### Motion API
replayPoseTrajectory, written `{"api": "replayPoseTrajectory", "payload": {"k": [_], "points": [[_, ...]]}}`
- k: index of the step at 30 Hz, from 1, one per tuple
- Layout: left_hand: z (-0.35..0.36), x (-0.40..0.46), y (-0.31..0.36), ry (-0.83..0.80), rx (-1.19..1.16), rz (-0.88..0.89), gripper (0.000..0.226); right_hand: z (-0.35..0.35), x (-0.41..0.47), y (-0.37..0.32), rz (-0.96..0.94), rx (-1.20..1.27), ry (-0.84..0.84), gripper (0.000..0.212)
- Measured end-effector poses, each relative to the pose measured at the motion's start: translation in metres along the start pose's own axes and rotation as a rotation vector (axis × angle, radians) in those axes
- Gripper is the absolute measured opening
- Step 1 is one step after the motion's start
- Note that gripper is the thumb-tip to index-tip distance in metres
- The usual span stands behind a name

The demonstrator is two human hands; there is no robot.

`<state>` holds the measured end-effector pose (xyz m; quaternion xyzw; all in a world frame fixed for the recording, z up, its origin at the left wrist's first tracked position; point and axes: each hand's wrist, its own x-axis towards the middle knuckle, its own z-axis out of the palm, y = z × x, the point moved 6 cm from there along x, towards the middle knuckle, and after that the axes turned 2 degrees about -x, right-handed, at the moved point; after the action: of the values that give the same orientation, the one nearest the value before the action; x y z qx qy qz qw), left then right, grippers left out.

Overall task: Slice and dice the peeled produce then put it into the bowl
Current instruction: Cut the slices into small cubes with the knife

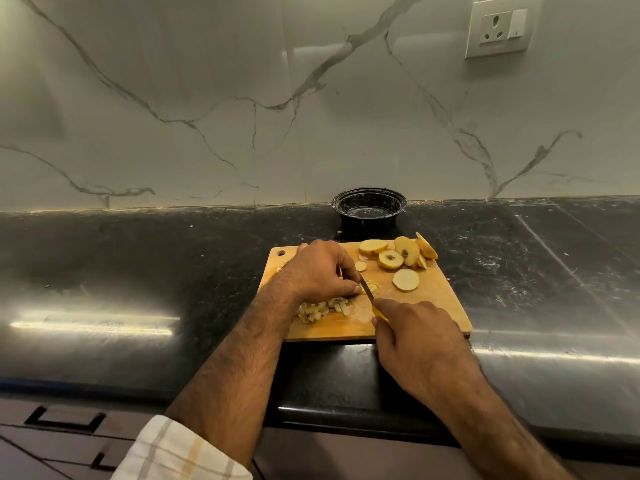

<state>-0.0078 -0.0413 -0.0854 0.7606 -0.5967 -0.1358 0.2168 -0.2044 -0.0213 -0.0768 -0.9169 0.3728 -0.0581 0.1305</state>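
Note:
A wooden cutting board (440,299) lies on the dark counter. Several pale round slices of peeled produce (405,279) sit at its far right. A heap of diced pieces (320,310) lies near its front left. My left hand (320,271) curls its fingers over a small piece being cut (370,287), which is mostly hidden. My right hand (415,337) grips the yellow handle of a knife (367,289), whose blade runs beside my left fingertips. A black bowl (369,202) stands behind the board against the wall.
The black counter (138,258) stretches left and right of the board, with its front edge below my arms. A marble wall rises right behind the bowl, with a power socket (498,27) at the upper right. Drawers (65,420) sit under the counter at the lower left.

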Motion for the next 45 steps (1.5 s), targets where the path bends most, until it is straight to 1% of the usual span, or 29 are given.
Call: {"api": "replayPoseTrajectory", "payload": {"k": [4,8,10,15,18,19,21,23,26,28,31,34,37,40,42,45], "points": [[0.001,0.004,-0.002,0.023,0.022,0.013,0.010,0.001,0.006,0.000,-0.009,-0.057,-0.055,0.037],[0.000,0.005,0.003,0.079,0.146,0.006,0.010,0.000,0.008,0.001,-0.015,-0.067,-0.103,0.038],[0.000,0.004,0.004,0.086,0.167,-0.004,0.010,0.002,0.006,-0.002,-0.028,-0.085,-0.131,0.040],[-0.002,0.003,0.004,0.081,0.191,-0.018,0.012,0.004,-0.005,-0.005,-0.024,-0.100,-0.137,0.039],[-0.001,0.002,0.004,0.069,0.153,-0.018,0.010,-0.002,-0.013,0.000,-0.019,-0.078,-0.094,0.035],[-0.001,0.001,0.003,0.059,0.131,-0.013,0.009,-0.007,-0.016,0.004,-0.016,-0.050,-0.042,0.032],[-0.002,-0.001,-0.002,0.029,0.077,0.007,0.007,-0.017,-0.019,0.016,-0.001,0.032,0.114,0.030],[-0.005,-0.003,-0.006,0.016,0.019,0.028,0.005,-0.022,-0.021,0.026,0.036,0.033,0.208,0.032],[-0.011,-0.006,-0.005,0.059,-0.063,0.074,0.007,-0.012,-0.021,0.030,0.061,0.008,0.189,0.037],[-0.018,-0.007,-0.006,0.159,-0.087,0.099,0.006,-0.005,-0.018,0.022,0.035,0.022,0.157,0.039],[-0.030,-0.005,-0.018,0.318,-0.078,0.063,0.011,0.004,-0.009,0.008,-0.022,0.024,0.115,0.040],[-0.038,-0.004,-0.032,0.403,-0.068,0.007,0.011,0.008,-0.003,-0.003,-0.098,0.029,0.095,0.041],[-0.037,-0.003,-0.036,0.410,-0.051,0.003,0.009,0.003,-0.005,0.000,-0.124,0.040,0.159,0.043],[-0.031,-0.001,-0.031,0.364,-0.028,0.003,0.010,-0.006,-0.005,0.017,-0.059,0.005,0.245,0.041],[-0.027,0.000,-0.028,0.336,-0.013,0.004,0.014,-0.005,-0.003,0.019,-0.037,0.001,0.210,0.040],[-0.025,0.000,-0.027,0.330,-0.002,0.003,0.017,0.003,-0.002,0.009,-0.095,0.075,0.142,0.042]]}}
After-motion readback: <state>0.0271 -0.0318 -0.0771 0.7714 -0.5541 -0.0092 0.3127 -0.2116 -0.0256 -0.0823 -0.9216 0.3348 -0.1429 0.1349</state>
